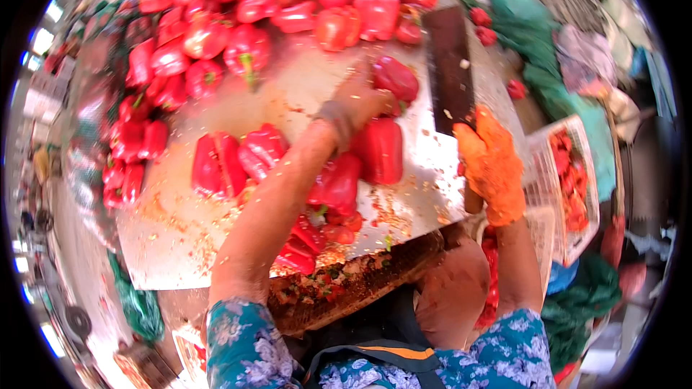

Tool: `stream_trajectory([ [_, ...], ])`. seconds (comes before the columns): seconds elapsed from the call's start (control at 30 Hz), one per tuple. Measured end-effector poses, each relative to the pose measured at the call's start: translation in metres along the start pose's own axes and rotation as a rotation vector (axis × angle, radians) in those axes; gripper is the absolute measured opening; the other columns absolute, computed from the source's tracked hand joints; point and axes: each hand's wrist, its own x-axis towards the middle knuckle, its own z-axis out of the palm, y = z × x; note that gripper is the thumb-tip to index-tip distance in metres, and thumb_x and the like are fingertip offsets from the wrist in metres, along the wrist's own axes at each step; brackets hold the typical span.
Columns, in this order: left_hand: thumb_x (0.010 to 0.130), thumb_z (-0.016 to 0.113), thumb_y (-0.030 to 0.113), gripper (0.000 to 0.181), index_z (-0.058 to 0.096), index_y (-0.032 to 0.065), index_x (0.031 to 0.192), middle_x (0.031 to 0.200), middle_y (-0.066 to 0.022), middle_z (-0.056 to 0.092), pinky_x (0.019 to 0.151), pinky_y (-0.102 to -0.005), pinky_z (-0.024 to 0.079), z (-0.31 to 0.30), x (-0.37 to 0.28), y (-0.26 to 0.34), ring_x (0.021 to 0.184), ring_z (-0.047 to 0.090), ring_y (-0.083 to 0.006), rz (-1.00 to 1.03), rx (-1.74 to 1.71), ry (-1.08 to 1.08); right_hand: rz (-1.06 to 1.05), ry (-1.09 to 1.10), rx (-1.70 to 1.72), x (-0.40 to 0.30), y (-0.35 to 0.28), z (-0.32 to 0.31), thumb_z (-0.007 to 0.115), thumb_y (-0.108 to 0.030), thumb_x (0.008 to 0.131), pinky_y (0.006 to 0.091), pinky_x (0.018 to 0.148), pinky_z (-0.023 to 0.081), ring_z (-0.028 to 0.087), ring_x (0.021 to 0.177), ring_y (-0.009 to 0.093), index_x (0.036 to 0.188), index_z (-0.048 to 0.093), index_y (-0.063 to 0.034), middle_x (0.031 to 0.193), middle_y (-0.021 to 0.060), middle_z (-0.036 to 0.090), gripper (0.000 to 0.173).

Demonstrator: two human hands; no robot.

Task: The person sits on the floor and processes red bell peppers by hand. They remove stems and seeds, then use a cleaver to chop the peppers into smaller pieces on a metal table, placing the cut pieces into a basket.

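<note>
On a metal-topped table (216, 113), my bare left hand (359, 97) reaches over the middle, its fingers at a red bell pepper (396, 78); whether it grips the pepper is unclear. My right hand (491, 165), in an orange glove, is closed on the handle of a wide-bladed cleaver (450, 65), whose dark blade points away from me. Below my left hand stands a large red pepper (380, 151), with another (336, 183) beside it. Cut peppers (218, 165) lie left of my forearm. Seeds are scattered over the metal.
Many whole red peppers (205, 35) are heaped along the far and left sides. A plastic crate (586, 183) of red pepper pieces stands at the right, near green netting (540, 59). A trough with scraps (335, 292) runs under the near edge.
</note>
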Motion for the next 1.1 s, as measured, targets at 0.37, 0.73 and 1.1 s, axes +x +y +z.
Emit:
stream_trajectory([
  [0.37, 0.076, 0.060, 0.024, 0.050, 0.058, 0.0078, 0.123, 0.107, -0.0224, 0.065, 0.087, -0.0461, 0.049, -0.144, 0.001, 0.031, 0.097, 0.062, -0.0407, -0.025, 1.124, 0.780, 0.164, 0.092, 0.190, -0.007, 0.001, 0.011, 0.056, -0.015, 0.092, 0.0250, 0.046, 0.039, 0.048, 0.054, 0.007, 0.099, 0.061, -0.0051, 0.069, -0.0021, 0.052, 0.013],
  [0.73, 0.072, 0.059, 0.015, 0.042, 0.056, 0.0109, 0.114, 0.104, -0.0243, 0.062, 0.087, -0.0421, 0.047, -0.195, -0.015, -0.030, 0.100, 0.059, -0.0411, -0.001, 0.475, 0.724, -0.911, 0.543, -0.464, 0.133, -0.099, 0.097, 0.063, -0.012, 0.086, 0.0305, 0.053, 0.045, 0.057, 0.068, 0.017, 0.106, 0.060, -0.0046, 0.089, 0.0063, 0.059, 0.022],
  [1.1, 0.073, 0.064, 0.025, 0.055, 0.054, 0.0003, 0.120, 0.114, -0.0245, 0.063, 0.093, -0.0407, 0.046, -0.202, -0.044, -0.016, 0.109, 0.060, -0.0381, -0.054, 0.389, 0.602, -0.025, -0.608, 0.874, 0.127, -0.051, 0.141, 0.070, -0.008, 0.084, 0.0267, 0.064, 0.052, 0.064, 0.082, 0.012, 0.131, 0.052, -0.0076, 0.116, 0.0046, 0.063, 0.050],
])
